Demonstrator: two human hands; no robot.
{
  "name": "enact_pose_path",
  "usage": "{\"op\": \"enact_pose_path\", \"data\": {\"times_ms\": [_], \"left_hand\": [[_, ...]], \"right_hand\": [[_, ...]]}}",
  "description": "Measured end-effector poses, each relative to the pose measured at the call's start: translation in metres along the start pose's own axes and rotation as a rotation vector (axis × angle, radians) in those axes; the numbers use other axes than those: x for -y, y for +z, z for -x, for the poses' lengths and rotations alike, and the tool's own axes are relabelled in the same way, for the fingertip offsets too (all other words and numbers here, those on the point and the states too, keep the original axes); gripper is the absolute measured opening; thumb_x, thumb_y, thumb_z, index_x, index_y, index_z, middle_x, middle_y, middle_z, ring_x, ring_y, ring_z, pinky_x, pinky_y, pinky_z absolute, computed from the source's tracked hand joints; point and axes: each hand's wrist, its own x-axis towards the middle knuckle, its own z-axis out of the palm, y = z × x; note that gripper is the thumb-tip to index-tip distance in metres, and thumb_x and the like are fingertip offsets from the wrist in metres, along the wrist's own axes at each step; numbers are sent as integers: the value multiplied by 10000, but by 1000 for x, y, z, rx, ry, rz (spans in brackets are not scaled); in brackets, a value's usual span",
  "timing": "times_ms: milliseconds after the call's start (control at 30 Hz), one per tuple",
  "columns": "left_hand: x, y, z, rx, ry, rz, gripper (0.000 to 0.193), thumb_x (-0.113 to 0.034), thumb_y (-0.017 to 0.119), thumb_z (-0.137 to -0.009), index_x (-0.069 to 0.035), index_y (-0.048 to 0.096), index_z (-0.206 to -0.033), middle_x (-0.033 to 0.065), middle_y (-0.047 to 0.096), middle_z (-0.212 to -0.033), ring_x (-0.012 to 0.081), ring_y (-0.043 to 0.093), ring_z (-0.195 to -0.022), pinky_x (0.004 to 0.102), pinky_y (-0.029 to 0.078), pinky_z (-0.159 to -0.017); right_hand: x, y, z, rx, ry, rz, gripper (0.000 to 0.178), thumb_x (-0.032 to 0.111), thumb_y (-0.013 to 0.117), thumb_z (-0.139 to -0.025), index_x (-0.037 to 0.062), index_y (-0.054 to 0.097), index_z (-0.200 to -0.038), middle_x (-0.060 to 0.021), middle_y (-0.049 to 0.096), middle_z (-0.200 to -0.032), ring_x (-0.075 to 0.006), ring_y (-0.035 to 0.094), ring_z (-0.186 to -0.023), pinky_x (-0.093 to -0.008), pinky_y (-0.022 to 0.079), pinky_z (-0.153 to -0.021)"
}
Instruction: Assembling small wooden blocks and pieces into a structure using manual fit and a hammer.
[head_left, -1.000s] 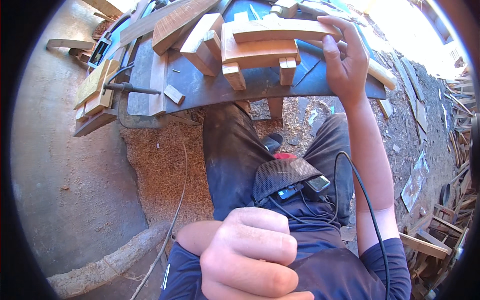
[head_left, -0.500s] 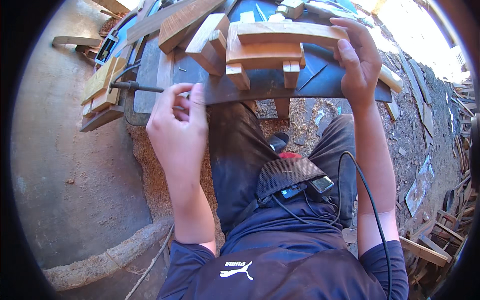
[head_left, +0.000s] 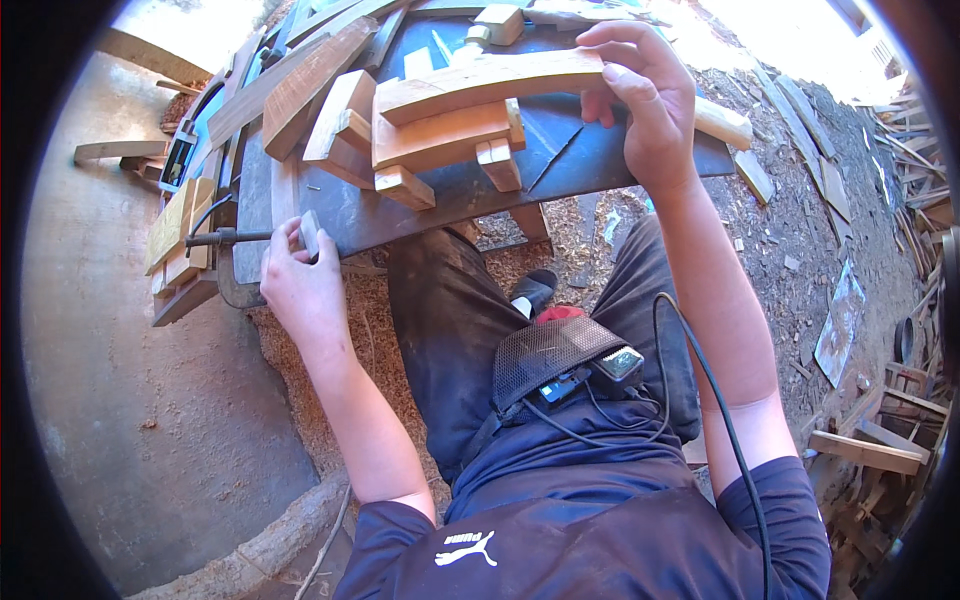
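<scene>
My right hand [head_left: 650, 105] has its thumb and fingers around the right end of a curved wooden piece [head_left: 480, 84]. That piece lies over a wider wooden block [head_left: 440, 138], which rests on short wooden blocks on the dark tabletop [head_left: 450, 205]. By the table's near left edge, my left hand [head_left: 305, 290] pinches a small, flat grey piece [head_left: 310, 236], whose kind I cannot make out. Close to those fingers, a dark metal rod [head_left: 235, 237] runs toward wooden blocks [head_left: 180, 245] at the table's left side.
Several wooden boards [head_left: 310, 85] lean and lie at the table's far left. A pale rounded piece of wood [head_left: 722, 122] sticks out at the right. Wood shavings [head_left: 340, 370] cover the floor below. A black cable [head_left: 735, 420] hangs by my right arm, and scrap wood [head_left: 870, 450] lies far right.
The view has shifted, so the table and wood sit further left. My left hand has moved down and left, and the grey piece now shows in its fingers. My right hand stays at the curved piece's end.
</scene>
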Motion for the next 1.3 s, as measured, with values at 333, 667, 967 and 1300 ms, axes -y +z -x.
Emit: {"op": "enact_pose_path", "data": {"times_ms": [333,667,967,1300], "left_hand": [[-82,-64,43,184,113,979,491,40,677,-867,-7,646,-1355,29,662,-1006,88,633,-869,225,526,-791],[-146,-15,-32,265,729,639,237,-116,821,-810,-24,757,-1019,63,753,-922,179,715,-814,303,554,-718],[-137,3,-46,314,871,657,317,-156,825,-877,-13,732,-1144,59,724,-1067,140,703,-993,286,579,-876],[-132,7,-51,442,785,804,331,-174,811,-901,16,738,-1162,59,712,-1138,138,703,-1001,296,597,-870]], "right_hand": [[2,-2,0,205,74,-42,370,279,616,-959,-1,654,-1197,-112,720,-913,-163,703,-694,-253,517,-568],[-6,-9,-3,219,141,-114,346,259,642,-975,10,663,-1215,-84,730,-986,-133,704,-790,-240,526,-614],[-12,7,-1,307,50,33,455,137,836,-880,50,643,-1283,-55,673,-1227,-134,706,-1032,-234,591,-798],[10,16,0,234,25,74,293,117,755,-930,10,677,-1192,-50,727,-1036,-76,681,-823,-208,533,-654]]}}
